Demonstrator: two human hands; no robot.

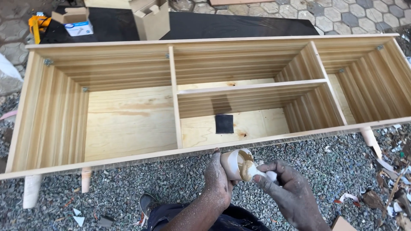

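Two hands meet low in the middle of our view, just in front of the long wooden cabinet (128,132) that lies on its back on the gravel (180,179). Our left hand (217,179) is curled around a small pale tub (233,164), gripping it from the side so that its open mouth tilts toward the right; inside we see a tan, paste-like filler (246,170). Our right hand (287,188) is pinched shut on a small white wad (263,174), perhaps a cloth or applicator, and its tip is pressed into the filler at the tub's mouth. Both hands are dusty. The tub sits just beside the cabinet's front edge, below the middle compartment, without touching the wood as far as we can tell. The cabinet is split into a wide left compartment, a middle section divided by a shelf board (252,87), and a right compartment; stubby wooden legs (32,190) stick out from its near side. A dark square of sandpaper (224,123) lies flat on the back panel in the lower middle compartment. Beyond the cabinet a black board (239,26) carries two cardboard boxes (150,18) and a small white and blue box (79,28), with a yellow tool (37,23) at its left end. Scraps and shavings (394,188) litter the ground at the right, and our shoe (147,202) shows below.
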